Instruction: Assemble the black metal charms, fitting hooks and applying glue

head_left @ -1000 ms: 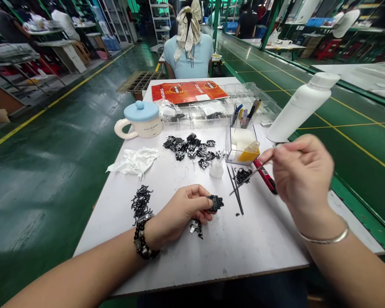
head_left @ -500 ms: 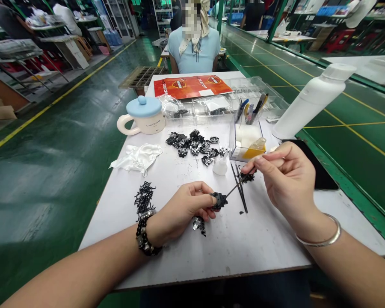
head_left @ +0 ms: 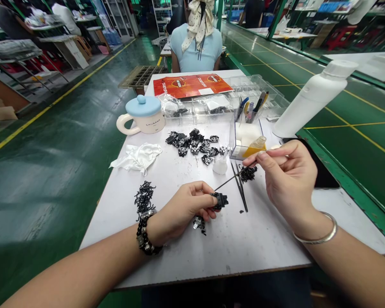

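Between thumb and fingers, my left hand (head_left: 192, 200) pinches a small black plastic part (head_left: 221, 200) above the white table. My right hand (head_left: 287, 179) is closed in a pinch on a thin dark rod-like tool (head_left: 231, 181), whose tip reaches to the upper edge of that part near my left thumb. Just under my left hand lies a black and silver piece (head_left: 199, 223). Black tweezers (head_left: 240, 188) rest on the table between my hands, next to a small heap of tiny black parts (head_left: 248, 173). Left of my left wrist is a pile of curved black pieces (head_left: 144, 196).
Several black and silver parts (head_left: 194, 143) lie mid-table by a small translucent bottle (head_left: 220, 166). Around them stand a lidded mug (head_left: 149, 122), a white cloth (head_left: 137, 157), a clear pen box (head_left: 247, 139), a white bottle (head_left: 314, 100) and a dark tablet (head_left: 327, 171). A person (head_left: 197, 49) sits ahead.
The rod's tip has shifted left, from the right end of the black part to its upper edge by my left thumb. My left hand has stayed in place.
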